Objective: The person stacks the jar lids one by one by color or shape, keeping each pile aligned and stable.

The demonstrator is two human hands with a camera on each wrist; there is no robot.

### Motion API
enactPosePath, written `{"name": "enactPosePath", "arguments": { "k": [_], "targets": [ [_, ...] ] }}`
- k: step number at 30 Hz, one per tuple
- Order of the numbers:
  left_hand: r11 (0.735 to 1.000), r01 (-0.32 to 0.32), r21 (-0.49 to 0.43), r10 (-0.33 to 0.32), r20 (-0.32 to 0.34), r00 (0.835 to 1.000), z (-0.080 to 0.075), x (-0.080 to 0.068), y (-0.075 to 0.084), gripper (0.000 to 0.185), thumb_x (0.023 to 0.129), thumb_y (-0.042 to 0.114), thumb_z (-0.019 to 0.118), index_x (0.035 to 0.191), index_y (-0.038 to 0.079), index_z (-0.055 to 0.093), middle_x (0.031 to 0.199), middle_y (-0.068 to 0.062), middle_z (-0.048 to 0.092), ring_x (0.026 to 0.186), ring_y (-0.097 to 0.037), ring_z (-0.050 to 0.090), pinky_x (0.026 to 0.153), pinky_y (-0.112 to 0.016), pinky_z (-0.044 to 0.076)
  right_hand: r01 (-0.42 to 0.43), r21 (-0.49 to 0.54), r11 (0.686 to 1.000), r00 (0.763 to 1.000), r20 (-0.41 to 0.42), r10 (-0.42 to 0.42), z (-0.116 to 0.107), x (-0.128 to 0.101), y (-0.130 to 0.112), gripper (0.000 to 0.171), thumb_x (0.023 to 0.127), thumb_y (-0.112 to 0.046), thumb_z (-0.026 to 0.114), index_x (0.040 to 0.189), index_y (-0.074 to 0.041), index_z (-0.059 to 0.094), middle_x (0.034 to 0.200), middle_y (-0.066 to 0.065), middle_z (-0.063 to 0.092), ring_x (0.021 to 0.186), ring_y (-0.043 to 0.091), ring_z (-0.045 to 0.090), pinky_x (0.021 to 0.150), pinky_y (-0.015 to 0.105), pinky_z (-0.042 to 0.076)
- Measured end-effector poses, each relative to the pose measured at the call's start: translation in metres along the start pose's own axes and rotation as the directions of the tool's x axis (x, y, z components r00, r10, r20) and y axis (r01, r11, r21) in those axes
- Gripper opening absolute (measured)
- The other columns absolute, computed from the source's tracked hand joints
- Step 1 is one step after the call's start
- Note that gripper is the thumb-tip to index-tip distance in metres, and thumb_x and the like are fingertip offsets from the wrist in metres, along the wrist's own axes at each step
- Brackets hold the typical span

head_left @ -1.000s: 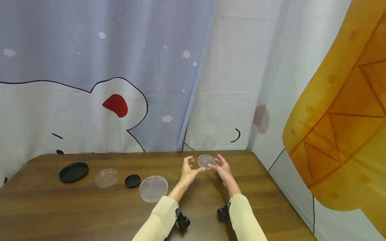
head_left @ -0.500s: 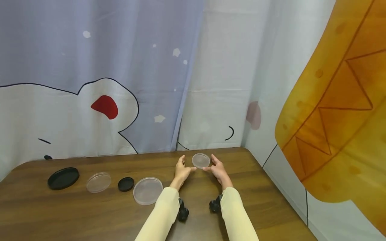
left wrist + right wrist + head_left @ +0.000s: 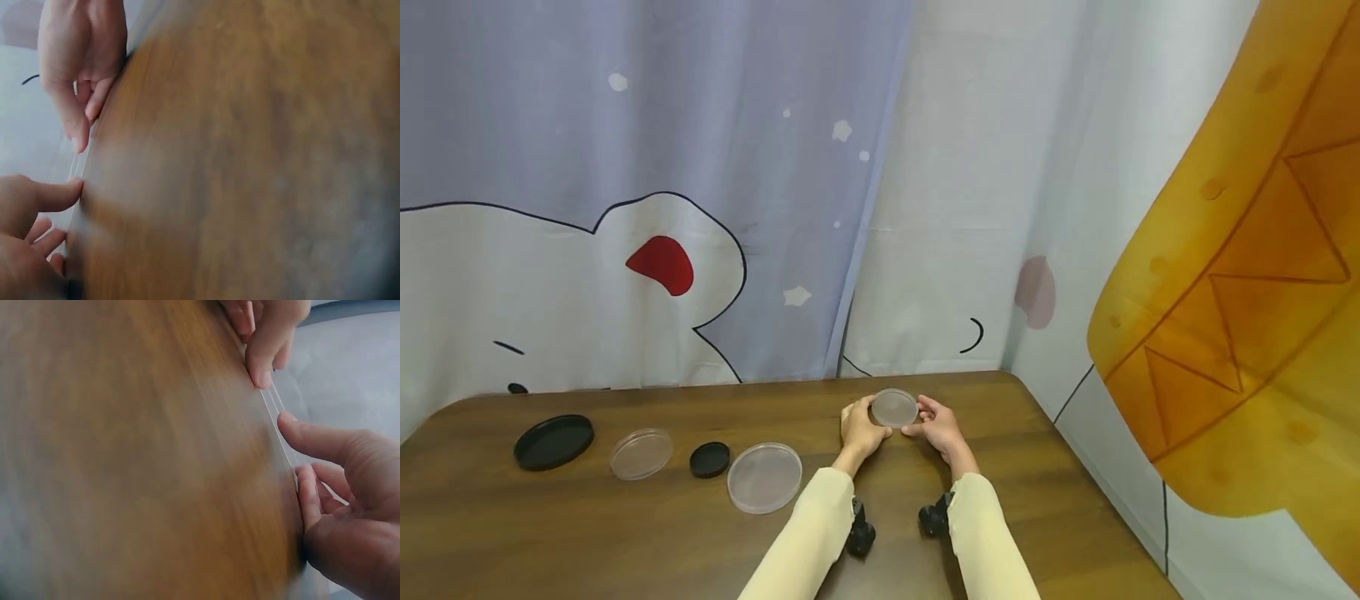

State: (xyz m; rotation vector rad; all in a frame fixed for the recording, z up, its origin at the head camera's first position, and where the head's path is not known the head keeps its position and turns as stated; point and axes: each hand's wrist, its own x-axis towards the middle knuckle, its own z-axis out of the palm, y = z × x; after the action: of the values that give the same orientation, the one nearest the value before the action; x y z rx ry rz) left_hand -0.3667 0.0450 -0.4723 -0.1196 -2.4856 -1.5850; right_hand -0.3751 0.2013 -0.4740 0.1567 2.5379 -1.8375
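A small round clear dish [image 3: 894, 407] is held just above the far middle of the brown table [image 3: 1075, 500]. My left hand [image 3: 859, 425] grips its left rim and my right hand [image 3: 934, 425] grips its right rim, fingers curled round it from both sides. In the blurred left wrist view the left hand [image 3: 28, 231] is at the bottom left with the right hand [image 3: 78, 69] opposite. In the right wrist view the right hand [image 3: 340, 487] pinches the dish's thin clear edge [image 3: 277, 412], and the left hand [image 3: 265, 337] meets it from above.
To the left on the table lie a large clear dish [image 3: 764, 477], a small black lid [image 3: 710, 459], another clear dish [image 3: 641, 453] and a large black lid [image 3: 553, 442]. A printed curtain [image 3: 700, 208] hangs right behind the table. The table's right edge is close.
Both hands have closed in on the small dish, from spread fingertips to curled fingers. The dish has come slightly down and toward me.
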Motion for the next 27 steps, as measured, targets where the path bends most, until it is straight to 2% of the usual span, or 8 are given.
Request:
{"name": "enactPosePath", "arguments": {
  "k": [2,6,9,12,16,21,27],
  "targets": [
    [1.0,0.015,0.006,-0.014,-0.022,1.0,0.001,-0.004,-0.004,0.063,0.063,-0.001,0.078,0.121,-0.003,0.055,0.12,-0.02,0.061,0.124,-0.037,0.04,0.107,-0.049,0.029,-0.006,-0.027,1.0,1.0,0.021,0.007,0.0,-0.003,0.005,0.074,0.073,-0.003,0.076,0.139,-0.003,0.042,0.129,0.015,0.053,0.111,0.021,0.049,0.096,0.034,0.042],
    [0.994,0.06,-0.086,-0.059,0.015,0.998,0.0,-0.006,-0.008,0.068,0.064,-0.001,0.078,0.126,-0.002,0.051,0.119,-0.018,0.06,0.126,-0.036,0.04,0.109,-0.048,0.028,0.013,-0.057,0.998,0.998,0.057,-0.01,-0.005,-0.007,0.009,0.071,0.073,-0.007,0.077,0.136,-0.002,0.046,0.125,0.016,0.056,0.108,0.021,0.051,0.093,0.033,0.044],
    [0.984,0.081,-0.16,-0.067,0.091,0.994,-0.002,-0.005,-0.009,0.07,0.067,0.0,0.078,0.13,-0.005,0.048,0.122,-0.02,0.057,0.126,-0.039,0.042,0.108,-0.049,0.031,0.015,-0.045,0.999,0.997,0.071,-0.012,-0.012,-0.01,0.008,0.067,0.073,-0.008,0.077,0.133,-0.003,0.049,0.122,0.015,0.057,0.103,0.019,0.05,0.088,0.028,0.044],
    [0.966,0.116,-0.233,-0.076,0.174,0.982,-0.006,-0.003,-0.01,0.069,0.069,0.002,0.078,0.13,-0.008,0.047,0.125,-0.023,0.053,0.123,-0.04,0.044,0.106,-0.049,0.034,-0.007,-0.018,1.0,0.996,0.089,0.009,-0.016,-0.012,0.007,0.063,0.074,-0.009,0.076,0.132,-0.004,0.052,0.119,0.013,0.058,0.1,0.017,0.05,0.085,0.025,0.044],
    [0.934,0.185,-0.307,-0.109,0.248,0.963,-0.013,0.0,-0.011,0.067,0.072,0.005,0.076,0.131,-0.008,0.047,0.129,-0.025,0.049,0.12,-0.036,0.046,0.104,-0.046,0.037,-0.015,0.022,1.0,0.992,0.123,0.012,-0.017,-0.013,0.004,0.06,0.077,-0.013,0.074,0.132,-0.005,0.052,0.121,0.013,0.057,0.106,0.02,0.053,0.092,0.03,0.044],
    [0.912,0.232,-0.337,-0.145,0.264,0.954,-0.023,0.002,-0.006,0.066,0.073,0.009,0.075,0.131,-0.006,0.048,0.131,-0.024,0.051,0.121,-0.034,0.048,0.105,-0.046,0.037,-0.015,0.111,0.994,0.987,0.16,-0.003,-0.012,-0.015,-0.002,0.06,0.082,-0.014,0.07,0.136,-0.004,0.046,0.131,0.018,0.052,0.116,0.023,0.052,0.101,0.042,0.041],
    [0.92,0.207,-0.333,-0.122,0.259,0.958,-0.04,0.0,0.014,0.068,0.074,0.011,0.075,0.134,-0.002,0.044,0.134,-0.022,0.05,0.124,-0.036,0.048,0.105,-0.048,0.038,-0.02,0.249,0.968,0.988,0.156,-0.02,-0.011,-0.023,-0.019,0.06,0.084,-0.009,0.066,0.139,-0.006,0.042,0.138,0.018,0.047,0.109,0.015,0.057,0.102,0.041,0.042]
  ]
}}
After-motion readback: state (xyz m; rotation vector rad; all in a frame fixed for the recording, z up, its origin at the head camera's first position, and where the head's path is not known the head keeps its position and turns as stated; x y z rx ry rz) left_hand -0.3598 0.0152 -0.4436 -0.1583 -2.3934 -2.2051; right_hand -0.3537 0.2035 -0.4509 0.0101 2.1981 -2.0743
